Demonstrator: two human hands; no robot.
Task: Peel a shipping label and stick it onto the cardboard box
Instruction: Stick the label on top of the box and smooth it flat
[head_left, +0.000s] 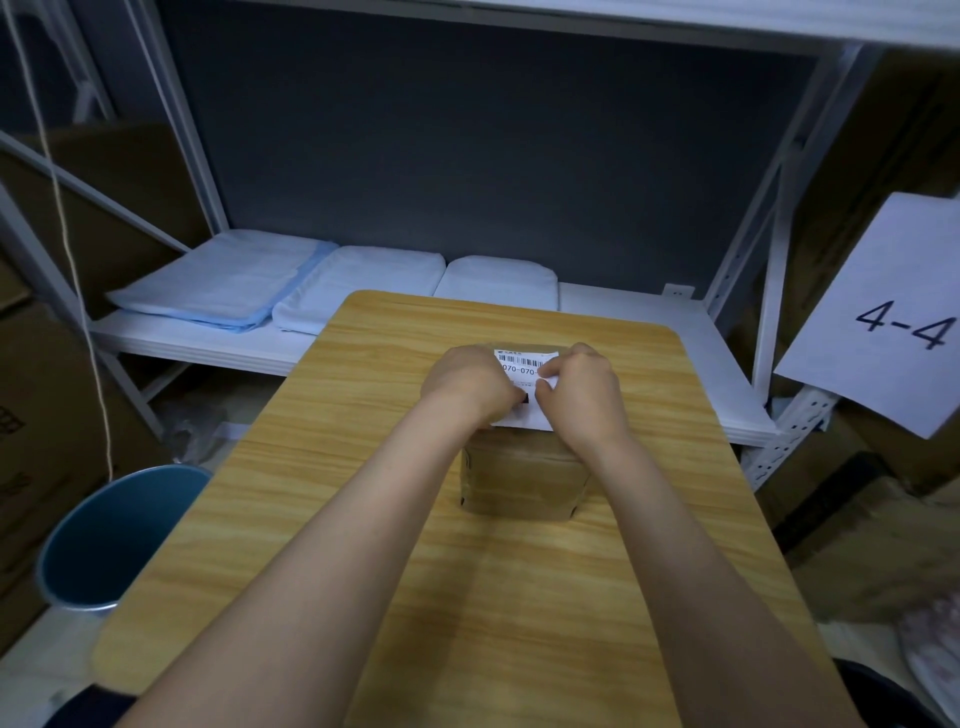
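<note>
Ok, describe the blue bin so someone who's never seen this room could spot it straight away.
Start at the wooden table in the middle, where the cardboard box stands. Look down past its left edge to the floor: the round blue bin stands there, the only blue container among brown cartons.

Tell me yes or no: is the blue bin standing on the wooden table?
No, the blue bin stands on the floor to the left of the wooden table, below its top.
</note>
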